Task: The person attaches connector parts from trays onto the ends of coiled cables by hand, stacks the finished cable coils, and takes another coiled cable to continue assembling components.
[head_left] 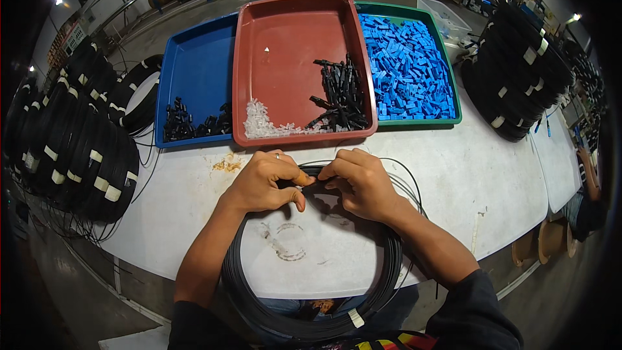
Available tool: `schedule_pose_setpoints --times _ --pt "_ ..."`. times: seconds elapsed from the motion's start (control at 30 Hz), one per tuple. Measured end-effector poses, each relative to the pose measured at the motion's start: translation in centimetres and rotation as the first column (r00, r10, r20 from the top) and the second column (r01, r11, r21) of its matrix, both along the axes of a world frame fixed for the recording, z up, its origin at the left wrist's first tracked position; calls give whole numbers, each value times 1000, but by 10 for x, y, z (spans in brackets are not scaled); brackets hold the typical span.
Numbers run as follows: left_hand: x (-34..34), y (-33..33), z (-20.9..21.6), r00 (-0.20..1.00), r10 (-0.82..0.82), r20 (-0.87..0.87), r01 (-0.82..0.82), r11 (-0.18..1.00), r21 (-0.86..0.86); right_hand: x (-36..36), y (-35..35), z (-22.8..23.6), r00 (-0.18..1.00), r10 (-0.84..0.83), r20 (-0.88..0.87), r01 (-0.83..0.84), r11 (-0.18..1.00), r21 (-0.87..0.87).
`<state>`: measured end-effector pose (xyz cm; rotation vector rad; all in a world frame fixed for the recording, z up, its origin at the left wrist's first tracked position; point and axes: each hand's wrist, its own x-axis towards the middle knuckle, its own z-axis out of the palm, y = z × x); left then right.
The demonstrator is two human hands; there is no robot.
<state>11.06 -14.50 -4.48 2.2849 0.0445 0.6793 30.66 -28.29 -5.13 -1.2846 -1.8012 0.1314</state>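
Observation:
A coil of thin black cable [234, 266] lies at the table's front edge, its near part reaching over the edge toward my body. A pale band [356, 317] wraps its near side. At the coil's far side, my left hand [267, 183] has its fingers curled over the strands, the thumb hanging a little apart below. Close beside it, my right hand [359, 183] pinches the same bundle. The fingertips nearly meet, and something small and pale shows by the left fingers, too small to name. A loose cable strand [418, 188] arcs out to the right.
Beyond the coil stand a blue tray [194, 45] with black pieces, a red tray [285, 39] with clear and black pieces, and a green tray [459, 113] full of blue clips [408, 68]. Stacked cable coils rise at left [71, 149] and right [518, 71] of the white table [479, 175].

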Motion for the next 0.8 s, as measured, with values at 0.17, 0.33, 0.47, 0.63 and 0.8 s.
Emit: schedule_pose_setpoints --times 0.17,0.33,0.47,0.63,0.8 --pt "-1 -2 0 999 29 -24 -29 999 -21 0 0 0 1000 6 -11 -6 1000 9" --pt "0 1 2 999 20 -33 -23 996 -87 3 -1 3 990 58 -132 -69 994 -81" --pt "-6 12 1 1000 -17 -2 17 986 -164 4 6 2 941 104 -321 -142 985 -100" --pt "-16 23 -12 985 148 91 -100 913 -395 6 11 -7 906 98 -411 -191 963 -192" --pt "-8 40 8 981 125 148 -54 909 -412 7 13 -13 919 82 -385 -161 971 -178"
